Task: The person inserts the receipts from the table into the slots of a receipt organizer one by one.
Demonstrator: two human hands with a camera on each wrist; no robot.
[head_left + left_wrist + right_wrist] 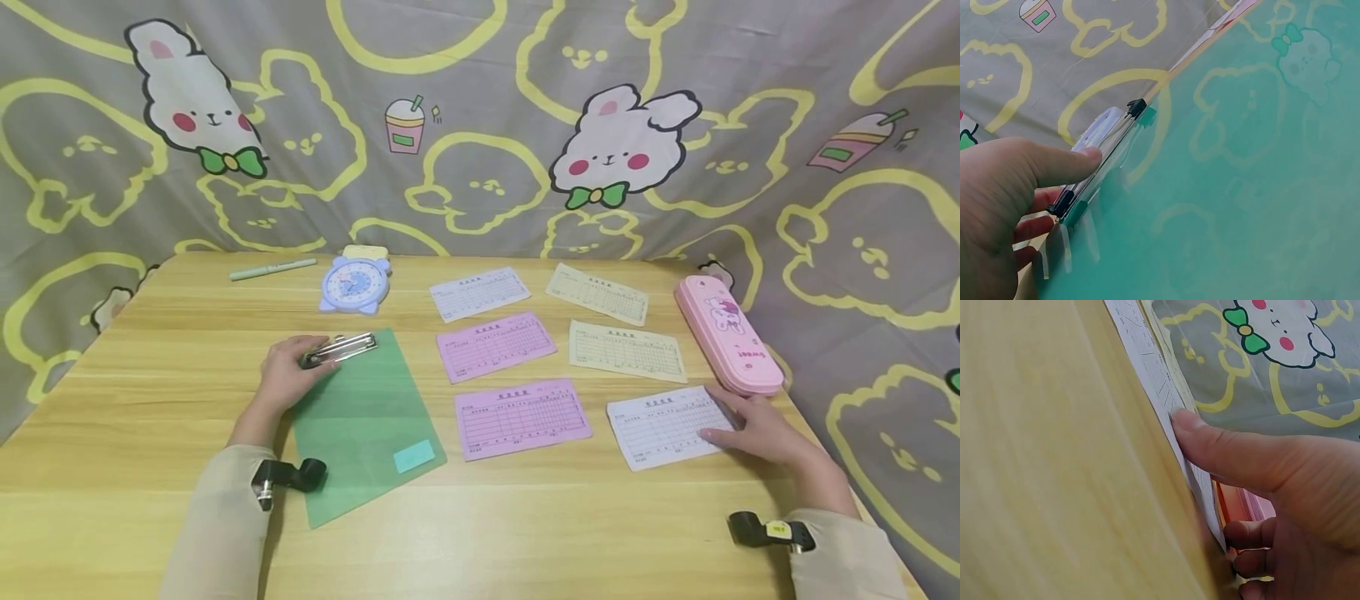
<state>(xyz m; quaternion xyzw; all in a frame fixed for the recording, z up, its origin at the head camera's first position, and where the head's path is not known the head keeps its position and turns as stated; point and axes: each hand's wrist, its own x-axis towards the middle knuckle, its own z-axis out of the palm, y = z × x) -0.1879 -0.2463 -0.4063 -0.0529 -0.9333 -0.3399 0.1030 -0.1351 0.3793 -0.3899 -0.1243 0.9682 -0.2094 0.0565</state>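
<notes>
A translucent green clipboard (360,425) with a metal clip (341,348) lies on the table's left half. My left hand (288,371) grips it by its clip end; in the left wrist view the thumb lies over the clip and the fingers curl around its outer end. At the right, a white printed form (660,425) is under my right hand (761,429). The right thumb rests on its face, while the other fingers curl at its right edge, as the right wrist view shows. Part of that edge is hidden by the hand.
More printed forms lie in rows: pink (522,419), pale yellow (628,348) and white (480,293). A pink pencil case (729,333) stands right, a blue bear-shaped clock (354,283) and a green pen (273,269) at the back. A teal sticky note (414,456) is on the clipboard.
</notes>
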